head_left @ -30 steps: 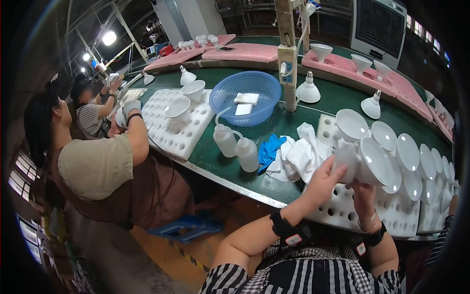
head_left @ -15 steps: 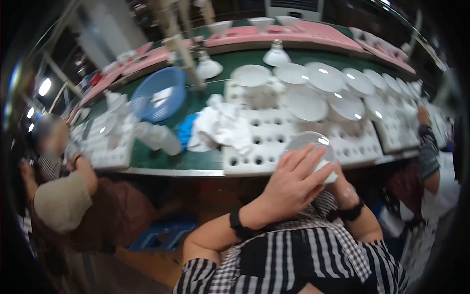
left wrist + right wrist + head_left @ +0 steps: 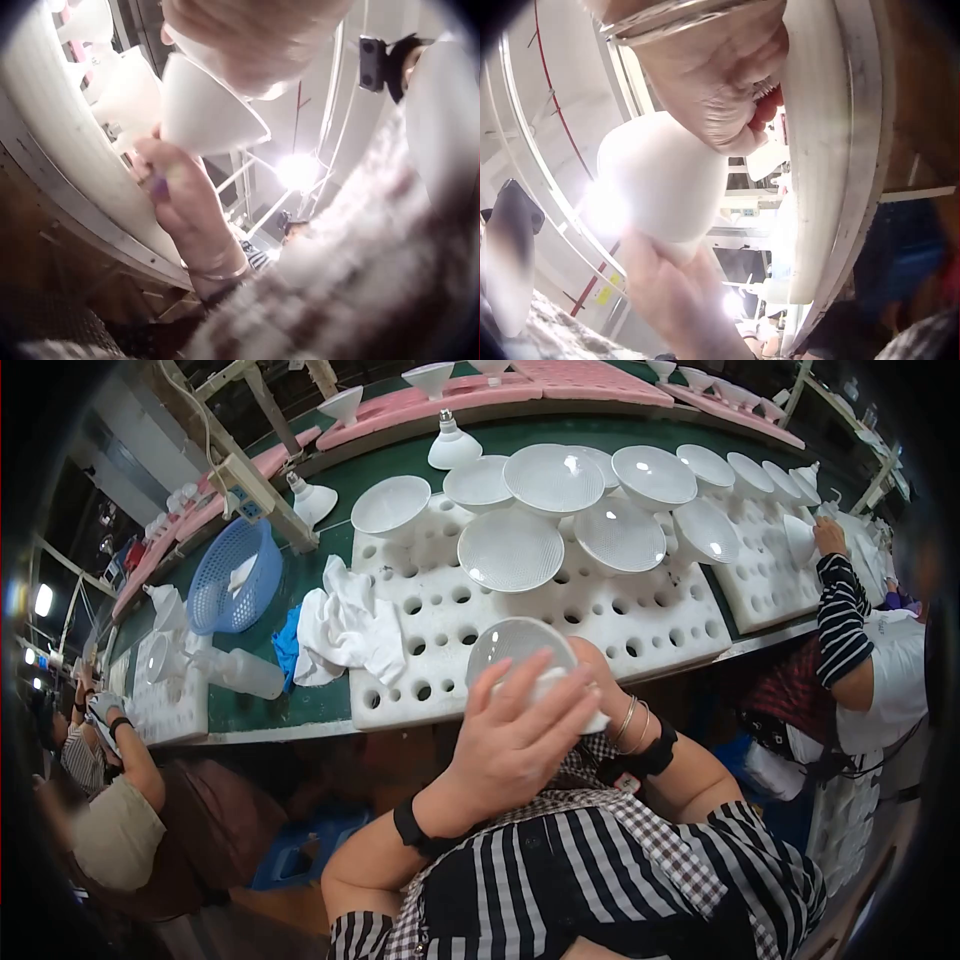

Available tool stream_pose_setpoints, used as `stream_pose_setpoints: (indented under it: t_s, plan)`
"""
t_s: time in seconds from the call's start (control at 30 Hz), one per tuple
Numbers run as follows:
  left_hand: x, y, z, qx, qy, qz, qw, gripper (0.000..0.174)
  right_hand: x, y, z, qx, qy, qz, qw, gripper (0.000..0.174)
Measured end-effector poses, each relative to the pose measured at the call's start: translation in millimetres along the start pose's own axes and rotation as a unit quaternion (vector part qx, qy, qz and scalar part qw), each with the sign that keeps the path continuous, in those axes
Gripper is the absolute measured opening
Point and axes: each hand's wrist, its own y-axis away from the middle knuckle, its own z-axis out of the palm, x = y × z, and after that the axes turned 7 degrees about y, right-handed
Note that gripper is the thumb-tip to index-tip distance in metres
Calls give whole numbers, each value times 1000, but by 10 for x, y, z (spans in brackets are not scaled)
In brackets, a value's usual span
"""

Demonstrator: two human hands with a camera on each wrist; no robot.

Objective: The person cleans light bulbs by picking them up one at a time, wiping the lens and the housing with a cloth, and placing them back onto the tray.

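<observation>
In the head view, the right hand, with two bangles, holds a white lamp cup from behind. Across the cup's face lies the left hand, its fingers extended over a white cloth. The left wrist view shows the cup side-on, between the left hand above and the right hand at its narrow end. In the right wrist view, the right hand has curled fingers at the cup, and the left hand touches its other side.
White foam trays with holes carry several lamp cups. Left of them lie white cloths, a blue cloth, a squeeze bottle and a blue basket. Other people work at both sides.
The head view has swung right. Both hands have brought the cup away from the other cups, close to the body, and the left hand has moved from its back onto its face.
</observation>
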Motion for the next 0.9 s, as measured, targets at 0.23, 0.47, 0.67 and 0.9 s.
stream_pose_setpoints:
  t_s: [0.23, 0.47, 0.67, 0.9]
  plan:
    - [-711, -262, 33, 40, 129, -143, 981, 30, -77, -35, -96, -7, -32, 17, 999, 18]
    - [-613, 24, 91, 127, 247, -258, 925, 35, -21, -8, -78, -11, -52, 34, 998, 23]
    - [-493, -141, -55, 109, 243, -215, 940, 39, 38, -20, -231, -97, -117, -23, 988, 33]
    - [-308, -175, -63, 19, 20, -33, 999, 39, -46, -34, -253, -52, -26, 34, 998, 41]
